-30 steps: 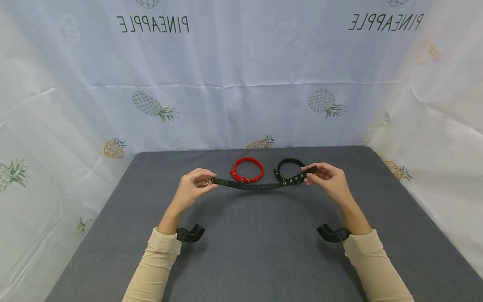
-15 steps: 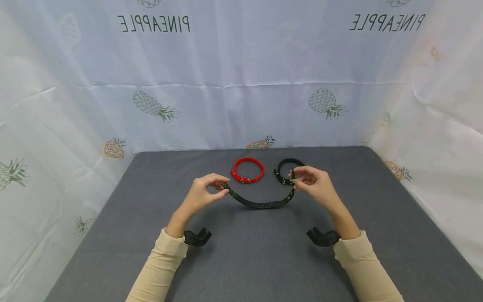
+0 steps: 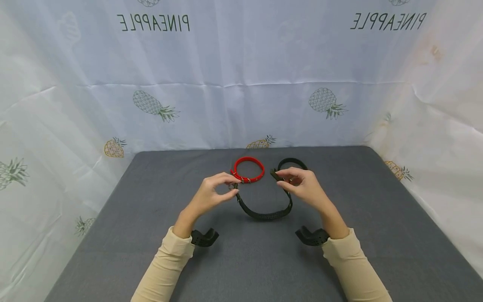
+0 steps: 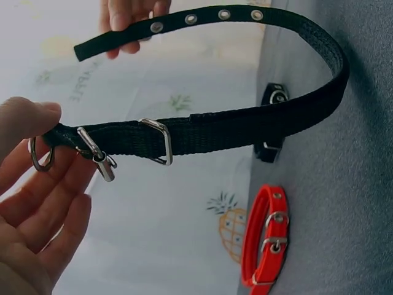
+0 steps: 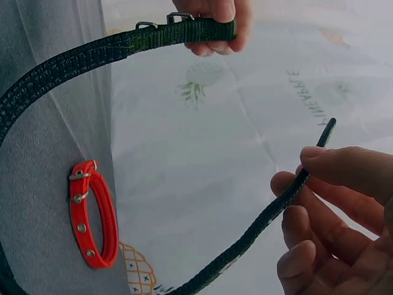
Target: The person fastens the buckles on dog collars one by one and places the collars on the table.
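A dark green collar (image 3: 266,216) hangs in a U between both hands, unbuckled. My left hand (image 3: 213,192) pinches its buckle end between thumb and fingers; in the left wrist view the metal buckle (image 4: 95,150), a D-ring and a metal loop (image 4: 161,141) show beside the thumb. My right hand (image 3: 303,186) pinches the other end near its tip, and eyelets (image 4: 191,19) run along that part of the strap. Behind the hands lie a red collar (image 3: 260,165), buckled into a ring, and a black collar (image 3: 288,160), also looped and partly hidden by my right hand.
A grey cloth-covered table (image 3: 249,264) lies under the hands. White curtain (image 3: 226,54) with printed pineapples stands behind the table and at both sides. Black wrist mounts (image 3: 203,238) sit on both wrists.
Both hands have come closer together, the right one moving left the most. The dark green collar has gone from nearly straight to a deep sagging curve. The red and black collars stay put.
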Demonstrator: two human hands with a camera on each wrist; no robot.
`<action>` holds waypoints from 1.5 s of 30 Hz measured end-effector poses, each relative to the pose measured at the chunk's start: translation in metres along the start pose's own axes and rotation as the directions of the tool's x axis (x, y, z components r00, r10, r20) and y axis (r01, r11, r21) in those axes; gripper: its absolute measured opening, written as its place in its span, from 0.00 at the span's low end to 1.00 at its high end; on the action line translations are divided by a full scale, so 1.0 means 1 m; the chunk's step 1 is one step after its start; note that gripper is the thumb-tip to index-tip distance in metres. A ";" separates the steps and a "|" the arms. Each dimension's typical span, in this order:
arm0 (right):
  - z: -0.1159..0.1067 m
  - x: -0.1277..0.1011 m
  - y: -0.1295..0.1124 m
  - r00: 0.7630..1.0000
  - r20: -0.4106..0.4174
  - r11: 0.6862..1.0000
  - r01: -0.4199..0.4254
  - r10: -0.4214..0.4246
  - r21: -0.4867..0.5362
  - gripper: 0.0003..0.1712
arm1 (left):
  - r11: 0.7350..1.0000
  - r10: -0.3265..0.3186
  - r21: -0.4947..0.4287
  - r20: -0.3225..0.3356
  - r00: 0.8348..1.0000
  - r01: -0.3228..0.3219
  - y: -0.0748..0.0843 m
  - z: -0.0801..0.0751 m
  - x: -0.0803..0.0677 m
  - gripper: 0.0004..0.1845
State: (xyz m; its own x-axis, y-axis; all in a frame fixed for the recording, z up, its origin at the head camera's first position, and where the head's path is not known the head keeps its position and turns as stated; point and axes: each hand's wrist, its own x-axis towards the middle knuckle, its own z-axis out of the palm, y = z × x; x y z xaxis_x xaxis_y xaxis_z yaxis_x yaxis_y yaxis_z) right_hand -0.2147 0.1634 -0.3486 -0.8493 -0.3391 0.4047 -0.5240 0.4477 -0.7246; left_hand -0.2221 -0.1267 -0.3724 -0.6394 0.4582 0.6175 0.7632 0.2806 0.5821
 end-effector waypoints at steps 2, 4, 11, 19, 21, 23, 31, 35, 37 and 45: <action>0.003 0.001 -0.001 1.000 0.004 1.000 0.017 -0.017 -0.001 0.13 | 1.000 -0.009 -0.010 0.010 1.000 0.009 0.000 0.002 0.000 0.12; 0.006 0.002 -0.001 0.999 0.012 0.999 0.032 -0.032 0.004 0.13 | 1.000 -0.020 -0.020 0.019 1.000 0.021 0.001 0.003 0.001 0.12; 0.016 0.006 -0.005 0.998 0.023 0.998 0.065 -0.065 0.019 0.13 | 0.998 -0.008 -0.068 0.001 1.000 0.008 0.003 0.010 0.005 0.12; 0.023 0.009 -0.010 0.996 0.039 0.996 0.083 -0.084 0.040 0.12 | 0.954 -0.171 -0.255 -0.037 0.985 0.157 0.009 0.020 0.005 0.16; 0.024 0.008 -0.010 0.995 0.038 0.996 0.086 -0.087 0.039 0.12 | 0.932 -0.215 -0.313 -0.064 0.974 0.185 0.011 0.023 0.005 0.18; 0.025 0.008 -0.010 0.995 0.034 0.995 0.091 -0.092 0.036 0.12 | 0.900 -0.254 -0.385 -0.078 0.964 0.206 0.012 0.026 0.005 0.20; 0.025 0.006 -0.012 0.994 0.020 0.993 0.111 -0.112 0.024 0.13 | 0.788 -0.352 -0.551 -0.035 0.935 0.276 0.014 0.032 0.004 0.25; 0.024 0.005 -0.015 0.993 0.053 0.994 0.100 -0.103 0.047 0.13 | 0.804 -0.361 -0.528 -0.064 0.931 0.275 0.013 0.033 0.003 0.26; 0.024 0.005 -0.016 0.993 0.071 0.994 0.093 -0.098 0.062 0.13 | 0.813 -0.353 -0.519 -0.079 0.932 0.264 0.013 0.033 0.003 0.27; 0.027 0.005 -0.019 0.989 0.086 0.989 0.112 -0.120 0.094 0.13 | 0.860 -0.273 -0.477 -0.128 0.954 0.182 0.016 0.033 0.005 0.22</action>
State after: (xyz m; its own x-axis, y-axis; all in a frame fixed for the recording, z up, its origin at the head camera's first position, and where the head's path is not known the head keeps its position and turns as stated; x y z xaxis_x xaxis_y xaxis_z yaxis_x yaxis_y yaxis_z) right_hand -0.2068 0.1313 -0.3476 -0.7715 -0.4605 0.4391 -0.6072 0.3269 -0.7242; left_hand -0.2102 -0.0918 -0.3779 -0.8297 0.2523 0.4979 0.4956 -0.0774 0.8651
